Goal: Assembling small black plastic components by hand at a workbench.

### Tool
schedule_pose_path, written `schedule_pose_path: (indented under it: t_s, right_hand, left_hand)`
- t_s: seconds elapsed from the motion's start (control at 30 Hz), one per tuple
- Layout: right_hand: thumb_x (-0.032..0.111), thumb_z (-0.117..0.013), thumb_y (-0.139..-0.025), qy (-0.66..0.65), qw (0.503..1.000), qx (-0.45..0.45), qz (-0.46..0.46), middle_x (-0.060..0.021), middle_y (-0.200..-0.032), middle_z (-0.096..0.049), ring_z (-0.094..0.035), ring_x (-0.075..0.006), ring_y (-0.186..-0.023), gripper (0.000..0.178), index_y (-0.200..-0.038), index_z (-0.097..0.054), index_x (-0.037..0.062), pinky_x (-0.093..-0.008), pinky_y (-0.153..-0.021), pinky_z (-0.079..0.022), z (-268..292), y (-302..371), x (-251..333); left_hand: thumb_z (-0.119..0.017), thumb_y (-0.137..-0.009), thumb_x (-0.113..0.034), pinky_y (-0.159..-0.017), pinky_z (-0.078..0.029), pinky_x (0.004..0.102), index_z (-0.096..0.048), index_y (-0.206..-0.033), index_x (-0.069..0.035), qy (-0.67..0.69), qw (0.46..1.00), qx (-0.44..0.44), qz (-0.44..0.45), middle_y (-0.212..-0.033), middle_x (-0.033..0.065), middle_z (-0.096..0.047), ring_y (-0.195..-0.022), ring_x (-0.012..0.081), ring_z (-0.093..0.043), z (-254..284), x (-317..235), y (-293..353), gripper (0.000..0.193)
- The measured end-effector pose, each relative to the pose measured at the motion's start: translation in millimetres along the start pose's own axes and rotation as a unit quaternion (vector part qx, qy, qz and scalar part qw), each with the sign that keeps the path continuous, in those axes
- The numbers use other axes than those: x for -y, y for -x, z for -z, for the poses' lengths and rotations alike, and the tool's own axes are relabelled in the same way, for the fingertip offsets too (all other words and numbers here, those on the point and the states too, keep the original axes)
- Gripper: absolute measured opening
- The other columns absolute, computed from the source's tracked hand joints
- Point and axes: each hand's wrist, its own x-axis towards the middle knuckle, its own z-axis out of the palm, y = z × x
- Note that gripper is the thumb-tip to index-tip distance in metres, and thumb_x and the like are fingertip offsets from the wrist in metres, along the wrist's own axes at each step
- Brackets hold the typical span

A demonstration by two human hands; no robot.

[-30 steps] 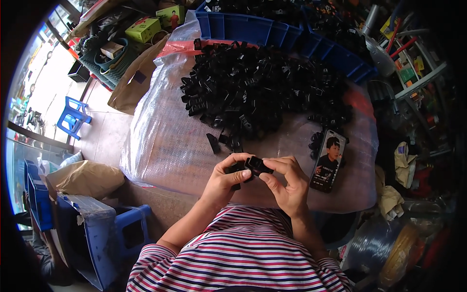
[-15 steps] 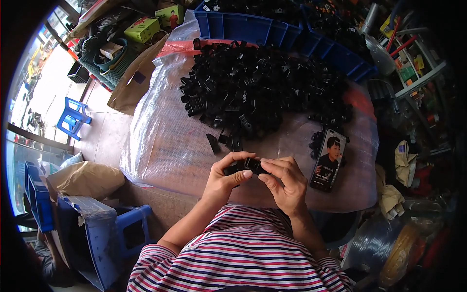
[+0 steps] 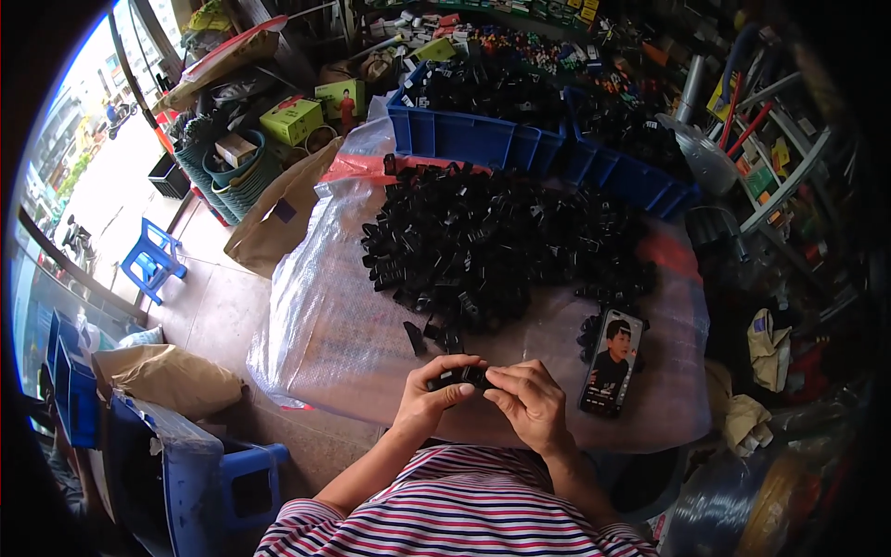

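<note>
Just above the near edge of the sheet-covered table, my left hand (image 3: pixel 427 397) grips a small black plastic part (image 3: pixel 455 377) between thumb and fingers. My right hand (image 3: pixel 534 401) pinches the right end of that part with thumb and fingertips; those fingers partly hide it. Beyond my hands spreads a big heap of similar black plastic parts (image 3: pixel 473 246). A few loose ones lie at the heap's near left edge, close to my left fingers.
A phone (image 3: pixel 611 367) with a lit screen lies right of my hands. Blue bins (image 3: pixel 455 135) of black parts line the table's far edge. Clear plastic sheeting (image 3: pixel 311 325) covers the table. Left are a small blue stool (image 3: pixel 153 260) and a larger blue stool (image 3: pixel 251 478).
The whole view has shifted, so the table and my hands appear lower in the picture. The black part has turned between my fingers, and my hands still hold it.
</note>
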Motion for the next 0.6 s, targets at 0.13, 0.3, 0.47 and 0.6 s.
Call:
schedule_pose_path:
  t_s: [0.13,0.3,0.47,0.6]
  right_hand:
    - [0.005,-0.073,-0.069,0.018,1.000,-0.020,-0.005,-0.0103,-0.100,-0.062,-0.058,-0.0222,-0.085,0.028,-0.095,-0.063,0.0036,-0.0295,-0.071,-0.049,-7.4,8.9,-1.2]
    - [0.009,-0.066,-0.080,-0.400,0.883,0.020,-0.244,-0.0119,-0.112,-0.055,-0.055,-0.0196,-0.102,0.022,-0.098,-0.057,0.0012,-0.0281,-0.085,-0.046,-2.3,10.1,-4.8]
    - [0.005,-0.066,-0.079,-0.438,0.840,0.048,-0.317,-0.0113,-0.105,-0.057,-0.056,-0.0189,-0.098,0.027,-0.103,-0.055,0.0013,-0.0276,-0.083,-0.046,-14.8,16.2,-19.1]
    - [0.011,-0.070,-0.076,-0.202,0.967,0.021,-0.155,-0.0125,-0.105,-0.057,-0.057,-0.0232,-0.096,0.038,-0.109,-0.053,0.0020,-0.0293,-0.081,-0.046,-16.2,-25.2,-11.7]
  left_hand:
    - [-0.070,-0.074,-0.010,-0.086,-0.044,0.0283,-0.057,-0.110,-0.003,0.002,1.000,-0.004,-0.028,-0.106,0.0091,-0.062,-0.098,0.0177,-0.057,-7.7,-2.3,1.4,0.039]
    - [-0.066,-0.079,-0.011,-0.087,-0.043,0.0280,-0.055,-0.108,-0.002,0.023,0.999,-0.030,-0.027,-0.105,0.0084,-0.062,-0.098,0.0160,-0.056,-16.6,-2.3,8.2,0.033]
    - [-0.060,-0.073,0.001,-0.081,-0.045,0.0265,-0.053,-0.100,-0.004,0.033,0.991,-0.083,-0.096,-0.099,0.0104,-0.062,-0.091,0.0163,-0.058,-18.9,-7.1,-2.6,0.028]
    - [-0.054,-0.077,0.000,-0.071,-0.047,0.0259,-0.053,-0.096,-0.008,0.179,0.977,-0.105,-0.051,-0.094,0.0081,-0.061,-0.082,0.0156,-0.058,-11.9,-31.3,-47.8,0.020]
